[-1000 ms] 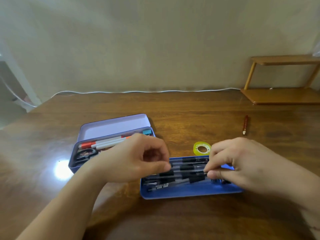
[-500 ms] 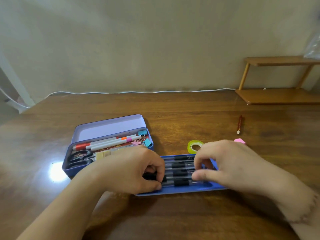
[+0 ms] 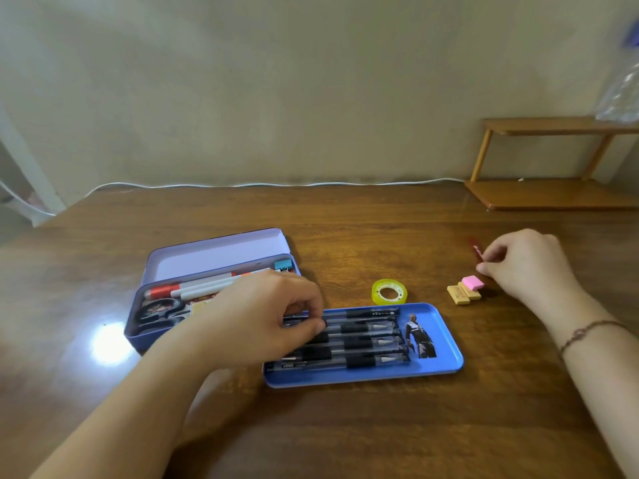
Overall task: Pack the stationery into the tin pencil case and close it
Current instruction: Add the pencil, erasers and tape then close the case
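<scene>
You see a lilac-lidded, blue tin pencil case [image 3: 214,257] on the brown wooden tabletop [image 3: 345,426]; right of it a bright blue metal tray [image 3: 446,344] of black-and-clear pens [image 3: 363,340], yellow-green tape roll [image 3: 389,292], pink and tan erasers [image 3: 465,290].

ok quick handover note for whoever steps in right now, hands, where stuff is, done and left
Left hand pinches the left ends of the pens in the blue tray.
Right hand pinches a red pencil on the table, far right.
Tin case open at left, holding markers, scissors and clips.
Done: pens lie in the tray.
Left: pencil, tape roll and erasers are still out; tray not yet in the case; close the lid.
</scene>
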`<state>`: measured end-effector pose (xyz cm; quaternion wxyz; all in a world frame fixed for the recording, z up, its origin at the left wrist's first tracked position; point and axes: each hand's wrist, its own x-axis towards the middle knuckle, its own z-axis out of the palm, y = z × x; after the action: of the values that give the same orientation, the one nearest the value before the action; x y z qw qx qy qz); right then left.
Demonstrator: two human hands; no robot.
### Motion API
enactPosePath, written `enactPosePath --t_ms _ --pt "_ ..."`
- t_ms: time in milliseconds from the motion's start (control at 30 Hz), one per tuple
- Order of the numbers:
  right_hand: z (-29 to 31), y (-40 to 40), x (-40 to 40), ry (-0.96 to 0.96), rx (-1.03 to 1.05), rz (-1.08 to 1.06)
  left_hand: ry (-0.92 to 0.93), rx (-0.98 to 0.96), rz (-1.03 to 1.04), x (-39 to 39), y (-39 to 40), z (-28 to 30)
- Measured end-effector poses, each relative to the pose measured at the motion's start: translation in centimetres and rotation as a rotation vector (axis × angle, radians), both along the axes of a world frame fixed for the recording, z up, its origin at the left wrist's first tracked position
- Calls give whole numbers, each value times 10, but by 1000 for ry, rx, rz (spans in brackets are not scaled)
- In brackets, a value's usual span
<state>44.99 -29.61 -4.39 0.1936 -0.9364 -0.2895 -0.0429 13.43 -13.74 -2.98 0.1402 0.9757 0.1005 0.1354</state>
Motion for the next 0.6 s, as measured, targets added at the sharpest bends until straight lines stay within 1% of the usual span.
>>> enactPosePath --t_ms 67,133,167,233,267,300,367,433,533,567,600 --pt "3 -1 -9 -37 104 61 -82 35 79 1 2 -2" --pt "11 -3 -29 -93 272 210 -154 55 191 2 5 -4" --pt "16 -4 -45 -71 349 321 -189 61 241 3 7 -5" --pt "24 -7 -82 112 431 603 -256 62 314 4 9 -5" --pt "24 -8 -100 206 410 746 -284 53 331 4 10 -4" --pt "22 -9 -116 259 352 862 -303 40 337 4 11 -5" --pt "15 -9 -138 235 230 998 -316 24 325 5 11 -5" --pt "10 -7 -146 169 164 1070 -313 22 280 6 10 -5" --pt "9 -5 -146 50 105 1152 -259 0 175 7 5 -4" --pt "9 -4 -142 5 111 1150 -229 1 132 7 4 -4" --pt "9 -2 -136 0 144 1113 -192 17 87 6 3 -3"
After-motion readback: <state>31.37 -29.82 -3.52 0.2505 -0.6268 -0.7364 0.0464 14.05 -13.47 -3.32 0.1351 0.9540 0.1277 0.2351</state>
